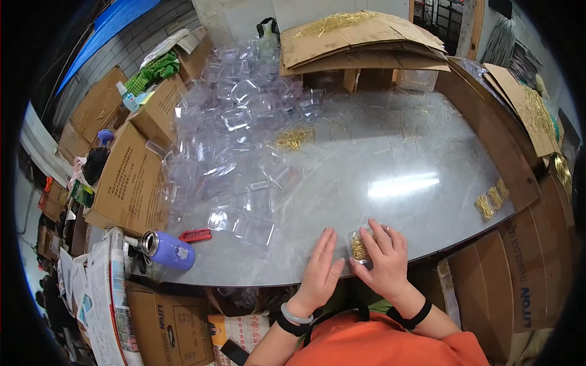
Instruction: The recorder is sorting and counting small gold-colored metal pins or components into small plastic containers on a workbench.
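Note:
A small clear plastic box [359, 247] with thin gold-coloured metal pieces in it lies at the table's near edge. My right hand [387, 259] is on its right side, thumb at the near edge and index finger at the far end, gripping it. Part of the box is hidden under those fingers. Just left of the box, my left hand [317, 271] has its fingers stretched out, thumb apart, with nothing in it. Several small gold bundles [492, 199] sit at the table's right edge. A loose gold pile [294, 139] lies farther back.
Many empty clear plastic boxes [237, 119] are heaped across the table's left side. A purple bottle [168, 250] and a red-handled tool [195, 235] lie at the near left. Cardboard boxes [131, 183] border the left; cardboard sheets [366, 46] cover the back. Thin gold pieces are scattered about.

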`<state>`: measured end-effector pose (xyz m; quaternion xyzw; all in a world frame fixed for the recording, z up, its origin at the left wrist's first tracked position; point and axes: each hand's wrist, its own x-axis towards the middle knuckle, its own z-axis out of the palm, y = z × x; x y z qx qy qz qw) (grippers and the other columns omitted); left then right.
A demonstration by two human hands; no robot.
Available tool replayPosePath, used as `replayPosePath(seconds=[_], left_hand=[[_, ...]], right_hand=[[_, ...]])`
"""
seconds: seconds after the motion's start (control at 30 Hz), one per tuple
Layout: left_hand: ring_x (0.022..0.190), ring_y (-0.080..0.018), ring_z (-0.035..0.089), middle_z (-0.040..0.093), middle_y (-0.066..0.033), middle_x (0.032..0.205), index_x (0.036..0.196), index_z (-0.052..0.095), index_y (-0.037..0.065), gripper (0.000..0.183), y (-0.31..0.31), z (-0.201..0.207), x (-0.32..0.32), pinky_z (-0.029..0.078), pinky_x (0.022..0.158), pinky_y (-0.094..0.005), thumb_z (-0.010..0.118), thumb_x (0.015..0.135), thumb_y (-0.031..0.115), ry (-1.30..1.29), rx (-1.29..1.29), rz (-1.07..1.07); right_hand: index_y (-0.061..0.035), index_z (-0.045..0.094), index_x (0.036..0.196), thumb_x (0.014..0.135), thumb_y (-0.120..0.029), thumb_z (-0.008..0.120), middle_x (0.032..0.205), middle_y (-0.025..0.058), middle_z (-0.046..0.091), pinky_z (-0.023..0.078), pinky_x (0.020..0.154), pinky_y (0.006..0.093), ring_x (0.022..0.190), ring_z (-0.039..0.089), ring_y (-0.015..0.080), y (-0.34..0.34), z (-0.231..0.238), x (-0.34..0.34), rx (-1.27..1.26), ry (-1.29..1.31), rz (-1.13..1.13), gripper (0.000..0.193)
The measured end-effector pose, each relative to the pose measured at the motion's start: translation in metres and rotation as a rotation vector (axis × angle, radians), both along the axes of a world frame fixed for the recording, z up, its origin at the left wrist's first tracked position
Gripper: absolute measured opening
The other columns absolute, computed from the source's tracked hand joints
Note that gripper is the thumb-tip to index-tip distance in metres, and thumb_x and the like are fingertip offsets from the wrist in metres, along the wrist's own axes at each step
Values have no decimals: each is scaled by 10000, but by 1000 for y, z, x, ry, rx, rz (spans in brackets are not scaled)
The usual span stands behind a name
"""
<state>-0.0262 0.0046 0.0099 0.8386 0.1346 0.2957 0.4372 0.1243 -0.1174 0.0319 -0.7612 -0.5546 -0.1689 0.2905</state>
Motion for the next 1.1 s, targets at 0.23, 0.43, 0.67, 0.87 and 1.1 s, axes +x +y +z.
replayPosePath(seconds=[0.23,0.43,0.67,0.87,1.1], left_hand=[[1478,-455,325,351,-263,1588,1508,394,-71,570,-11,6,16,299,1205,-511,542,1038,215,148,317,21],[1459,-404,381,404,-220,1569,1488,438,-49,615,-19,8,22,319,1190,-538,634,968,216,269,521,41],[1451,-399,393,419,-228,1554,1474,455,-41,678,-23,8,25,314,1190,-547,709,901,217,347,641,67],[1435,-459,380,405,-266,1541,1468,437,-59,626,-23,11,26,330,1181,-524,673,928,155,193,367,57],[1401,-468,413,481,-259,1482,1415,510,-62,448,-22,2,40,358,1159,-525,550,987,63,162,364,195]], right_hand=[[-65,520,1443,812,-274,751,1543,178,441,325,1155,557,1390,400,486,-3,2,7,-136,158,117,704],[-6,428,1498,917,-156,647,1559,213,414,291,1196,557,1458,356,448,-19,-13,26,-20,603,265,639],[-4,434,1500,984,-240,621,1552,218,430,277,1202,565,1470,362,407,-21,-9,27,-182,203,224,598],[6,426,1501,1016,-237,590,1550,232,427,291,1202,533,1461,379,402,-21,-4,31,-189,361,292,568],[19,503,1404,983,-95,598,1424,235,533,433,1098,452,1305,518,420,-20,4,55,-40,581,173,446]])
